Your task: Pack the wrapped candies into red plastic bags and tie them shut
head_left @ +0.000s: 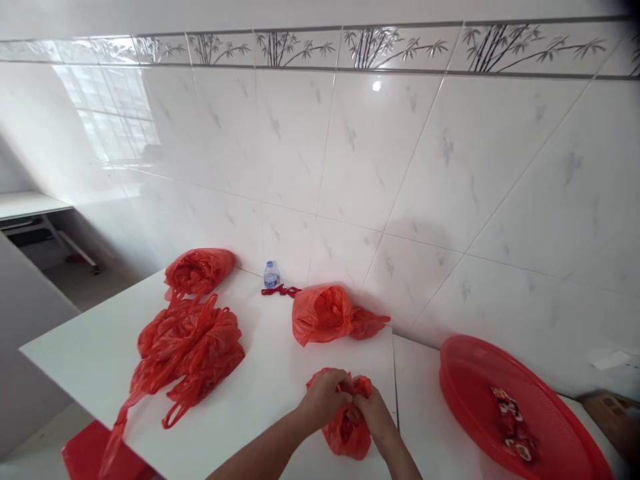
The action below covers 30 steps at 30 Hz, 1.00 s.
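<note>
Just in front of me on the white table, a small red plastic bag (pixel 349 437) sits with its mouth partly gathered. My left hand (pixel 327 398) pinches the bag's upper edge from the left. From the right, my right hand (pixel 369 408) grips another part of the rim, its fingers close to the left ones. Dark contents show faintly through the opening, too unclear to name. Behind my hands lies a fuller red plastic bag (pixel 320 313), its open mouth facing me.
A heap of red plastic bags (pixel 187 347) spreads over the table's left, another red bag (pixel 200 270) behind it. A water bottle (pixel 271 275) stands by the tiled wall. At right, a large red basket (pixel 460 393) holds small packets. A red stool (pixel 90 453) is below the left edge.
</note>
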Available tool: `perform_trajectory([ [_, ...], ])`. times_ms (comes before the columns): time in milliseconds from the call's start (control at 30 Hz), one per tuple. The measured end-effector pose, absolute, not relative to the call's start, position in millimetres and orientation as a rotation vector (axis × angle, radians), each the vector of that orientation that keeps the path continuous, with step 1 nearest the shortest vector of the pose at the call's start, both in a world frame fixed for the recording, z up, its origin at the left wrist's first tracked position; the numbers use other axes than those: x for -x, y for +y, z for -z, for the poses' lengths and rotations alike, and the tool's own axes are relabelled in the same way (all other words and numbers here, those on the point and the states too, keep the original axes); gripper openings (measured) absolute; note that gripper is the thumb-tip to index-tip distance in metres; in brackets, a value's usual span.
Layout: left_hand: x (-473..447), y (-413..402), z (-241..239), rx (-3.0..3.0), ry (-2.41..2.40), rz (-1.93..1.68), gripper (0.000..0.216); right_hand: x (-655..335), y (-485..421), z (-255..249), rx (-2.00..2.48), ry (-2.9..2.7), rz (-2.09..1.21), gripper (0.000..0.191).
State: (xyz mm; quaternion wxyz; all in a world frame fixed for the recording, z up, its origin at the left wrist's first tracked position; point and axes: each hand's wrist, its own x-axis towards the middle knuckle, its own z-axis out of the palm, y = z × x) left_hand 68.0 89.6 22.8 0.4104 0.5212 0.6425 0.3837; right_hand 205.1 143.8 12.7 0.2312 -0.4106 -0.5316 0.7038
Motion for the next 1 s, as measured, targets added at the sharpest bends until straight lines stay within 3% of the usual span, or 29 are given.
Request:
perform_trajectory([
  [100,-68.2,93.5,-9.9,-1.247,1.690,-1.032,0.015,-213.1,140.3,-14.2,1.095,-1.494,-1.951,0.012],
  [367,-62.0,98.3,11.6,-1.089,1.779,-1.074,0.014,-231.3,130.6,-24.7,0.946,-1.618,-1.956,0.064],
  [500,-63.7,95.3,8.7,-1.058,1.774,-1.079,0.016,-226.3,134.7,-11.4,1.018,-1.794,-1.808,0.050],
  [633,-68.8,92.1,3.1,-1.073,1.755,-1.087,0.016,-219.6,139.0,2.8,1.432,-1.868,-1.358,0.063],
  [767,-74.1,89.6,3.9,-1.091,1.718,-1.071,0.015,-216.8,140.5,3.6,1.663,-1.961,-1.034,0.041],
  [867,-73.6,89.0,9.7,-1.088,1.717,-1.053,0.012,-216.1,140.4,0.6,1.549,-1.952,-1.150,0.033],
  [1000,-70.1,90.1,20.4,-1.091,1.751,-1.040,0.009,-216.1,140.7,0.8,1.241,-1.595,-1.590,0.029],
])
